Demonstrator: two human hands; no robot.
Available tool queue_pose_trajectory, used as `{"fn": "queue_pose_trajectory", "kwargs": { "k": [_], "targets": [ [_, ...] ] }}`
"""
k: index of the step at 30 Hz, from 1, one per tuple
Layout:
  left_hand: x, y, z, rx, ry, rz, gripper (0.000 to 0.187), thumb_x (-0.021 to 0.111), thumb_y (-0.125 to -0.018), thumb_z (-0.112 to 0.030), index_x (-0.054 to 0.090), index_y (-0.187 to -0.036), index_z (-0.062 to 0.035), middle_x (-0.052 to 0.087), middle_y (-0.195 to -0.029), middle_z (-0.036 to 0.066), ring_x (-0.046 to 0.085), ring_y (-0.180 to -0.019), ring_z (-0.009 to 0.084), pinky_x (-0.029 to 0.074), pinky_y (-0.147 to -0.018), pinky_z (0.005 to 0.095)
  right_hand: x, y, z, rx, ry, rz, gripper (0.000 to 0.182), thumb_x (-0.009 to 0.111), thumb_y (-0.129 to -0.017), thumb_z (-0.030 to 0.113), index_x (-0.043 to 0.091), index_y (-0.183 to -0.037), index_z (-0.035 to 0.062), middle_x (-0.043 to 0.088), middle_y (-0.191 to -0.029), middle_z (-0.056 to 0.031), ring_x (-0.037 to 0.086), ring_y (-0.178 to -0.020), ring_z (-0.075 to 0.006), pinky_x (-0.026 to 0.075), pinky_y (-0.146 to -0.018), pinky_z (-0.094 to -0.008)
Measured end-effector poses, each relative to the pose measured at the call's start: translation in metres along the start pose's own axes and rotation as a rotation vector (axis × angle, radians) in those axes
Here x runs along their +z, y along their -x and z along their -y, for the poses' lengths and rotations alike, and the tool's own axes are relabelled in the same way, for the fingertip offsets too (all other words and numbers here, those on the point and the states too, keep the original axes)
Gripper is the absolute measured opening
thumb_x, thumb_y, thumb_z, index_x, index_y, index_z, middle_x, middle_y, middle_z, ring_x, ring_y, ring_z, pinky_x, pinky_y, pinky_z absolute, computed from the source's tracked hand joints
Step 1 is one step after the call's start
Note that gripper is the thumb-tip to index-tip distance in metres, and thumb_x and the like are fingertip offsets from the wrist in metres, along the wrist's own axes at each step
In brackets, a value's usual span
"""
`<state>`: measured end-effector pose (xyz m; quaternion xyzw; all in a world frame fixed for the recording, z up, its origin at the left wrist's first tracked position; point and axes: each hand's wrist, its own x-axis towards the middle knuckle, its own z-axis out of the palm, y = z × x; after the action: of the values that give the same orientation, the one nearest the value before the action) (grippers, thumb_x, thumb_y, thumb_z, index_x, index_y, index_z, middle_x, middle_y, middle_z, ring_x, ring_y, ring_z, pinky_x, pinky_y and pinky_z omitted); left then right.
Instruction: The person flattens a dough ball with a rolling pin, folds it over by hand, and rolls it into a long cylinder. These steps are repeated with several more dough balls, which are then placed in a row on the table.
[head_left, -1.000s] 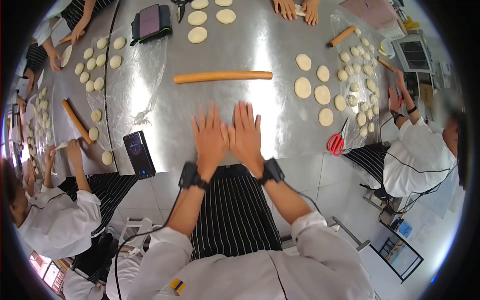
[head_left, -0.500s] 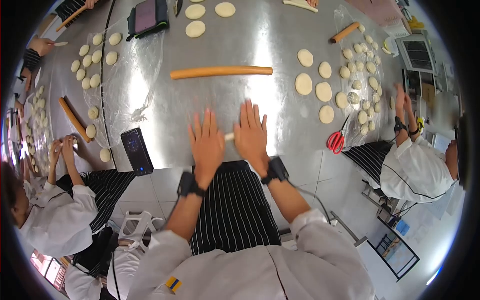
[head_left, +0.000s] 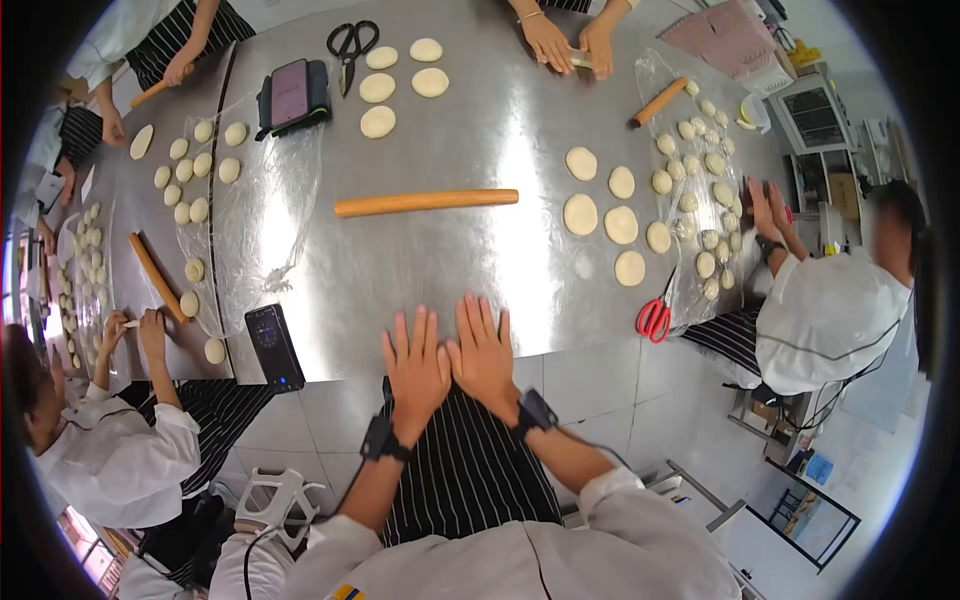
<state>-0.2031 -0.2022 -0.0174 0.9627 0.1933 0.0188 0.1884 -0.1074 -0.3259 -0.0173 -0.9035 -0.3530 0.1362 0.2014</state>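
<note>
Palms down, my left hand (head_left: 417, 365) and my right hand (head_left: 484, 350) lie side by side at the front edge of the steel table (head_left: 420, 265). Both have straight, spread fingers, and their thumbs almost meet. Whatever lies beneath the palms is hidden; no dough shows between them. Beyond my fingertips a wooden rolling pin (head_left: 427, 203) lies crosswise, touched by neither hand. Several flat dough rounds (head_left: 580, 214) sit to the right, and more dough discs (head_left: 377, 122) are farther back. A dark phone (head_left: 273, 347) rests at the table edge left of my left hand.
Red-handled scissors (head_left: 654, 320) lie at the right edge near dough balls under plastic film (head_left: 690, 240). Black scissors (head_left: 350, 50) and a phone in a case (head_left: 291, 95) are at the back. Co-workers' hands (head_left: 570, 45) work dough across the table and on both sides.
Both hands have moved back toward the table edge and closer together. The small dough piece seen between them is now out of sight. Across the table, a co-worker's hands have come into view. The camera view has shifted.
</note>
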Motion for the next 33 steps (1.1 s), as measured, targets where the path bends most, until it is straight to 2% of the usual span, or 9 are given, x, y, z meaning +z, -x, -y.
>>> {"fn": "queue_pose_trajectory", "kwargs": {
  "k": [4,13,15,18,19,21,23,26,33],
  "targets": [
    [-0.019,-0.089,0.003,-0.075,0.057,-0.117,0.058,0.049,-0.11,-0.027,0.048,-0.164,-0.0031,0.041,-0.173,0.018,0.029,-0.163,0.0433,0.018,-0.13,0.0669,-0.022,-0.087,-0.011,-0.058,0.072,-0.132,0.066,0.054,-0.109,0.034,0.044,-0.163,-0.0021,0.04,-0.171,-0.026,0.034,-0.161,-0.0433,0.022,-0.129,-0.0666],
    [-0.02,-0.002,0.031,0.346,-0.021,0.132,0.057,0.077,-0.099,-0.036,0.062,-0.146,-0.0072,0.053,-0.161,0.015,0.041,-0.155,0.0401,0.029,-0.129,0.0637,-0.02,0.015,-0.06,-0.418,0.126,0.052,0.06,0.07,-0.102,0.039,0.058,-0.156,0.0154,0.048,-0.169,-0.014,0.041,-0.159,-0.0303,0.03,-0.13,-0.0583],
    [-0.018,-0.005,0.044,0.642,0.017,0.155,0.037,0.075,-0.101,-0.028,0.067,-0.128,-0.0061,0.064,-0.146,0.014,0.053,-0.145,0.0361,0.039,-0.125,0.0587,-0.02,0.013,-0.069,-0.671,0.1,0.031,0.037,0.07,-0.104,0.029,0.069,-0.138,0.0137,0.062,-0.155,-0.0082,0.05,-0.152,-0.025,0.037,-0.125,-0.054],
    [-0.032,-0.017,0.04,0.601,0.172,0.185,0.024,0.073,-0.103,-0.021,0.067,-0.117,-0.0036,0.069,-0.131,0.015,0.064,-0.129,0.0364,0.051,-0.113,0.0515,-0.026,0.009,-0.066,-0.602,-0.071,0.022,0.023,0.072,-0.103,0.027,0.072,-0.119,0.0105,0.073,-0.127,-0.0054,0.069,-0.125,-0.0269,0.054,-0.105,-0.0476],
    [-0.046,-0.029,0.033,0.605,0.169,0.184,0.024,0.073,-0.103,-0.021,0.067,-0.117,-0.0036,0.069,-0.131,0.015,0.064,-0.129,0.0364,0.051,-0.113,0.0515,-0.039,-0.003,-0.057,-0.602,-0.07,0.017,0.023,0.072,-0.103,0.027,0.072,-0.119,0.0105,0.073,-0.127,-0.0054,0.069,-0.125,-0.0269,0.054,-0.105,-0.0476],
    [-0.079,-0.057,0.018,0.141,0.516,0.541,0.022,0.07,-0.104,-0.016,0.067,-0.119,-0.0011,0.068,-0.121,0.019,0.067,-0.115,0.0406,0.056,-0.101,0.0496,-0.074,-0.03,-0.037,-0.251,-0.366,0.239,0.023,0.073,-0.102,0.027,0.07,-0.115,0.0086,0.072,-0.104,-0.0066,0.074,-0.093,-0.0305,0.059,-0.08,-0.0452],
    [-0.124,-0.114,0.01,0.18,0.551,0.485,0.021,0.069,-0.104,-0.014,0.066,-0.121,-0.0003,0.067,-0.117,0.02,0.067,-0.111,0.0418,0.056,-0.098,0.0495,-0.116,-0.083,-0.029,-0.39,-0.365,0.065,0.025,0.074,-0.101,0.029,0.07,-0.114,0.0088,0.07,-0.097,-0.0088,0.072,-0.08,-0.0335,0.059,-0.066,-0.043],
    [-0.136,-0.227,0.031,0.462,0.519,0.234,0.023,0.066,-0.104,-0.009,0.067,-0.125,-0.0002,0.064,-0.113,0.021,0.067,-0.105,0.0425,0.056,-0.092,0.0486,-0.159,-0.172,-0.04,-0.412,-0.261,0.007,0.037,0.078,-0.097,0.033,0.073,-0.129,0.0143,0.075,-0.109,-0.0067,0.076,-0.094,-0.0304,0.063,-0.078,-0.0413],
    [-0.075,-0.37,0.064,0.496,-0.009,0.282,0.043,0.065,-0.097,-0.003,0.062,-0.14,-0.0047,0.063,-0.125,0.014,0.066,-0.112,0.0377,0.055,-0.097,0.0502,-0.146,-0.32,-0.103,-0.373,0.078,0.027,0.029,0.076,-0.098,0.026,0.075,-0.124,0.0152,0.069,-0.109,-0.0035,0.071,-0.096,-0.0258,0.062,-0.08,-0.04]
  ]
}}
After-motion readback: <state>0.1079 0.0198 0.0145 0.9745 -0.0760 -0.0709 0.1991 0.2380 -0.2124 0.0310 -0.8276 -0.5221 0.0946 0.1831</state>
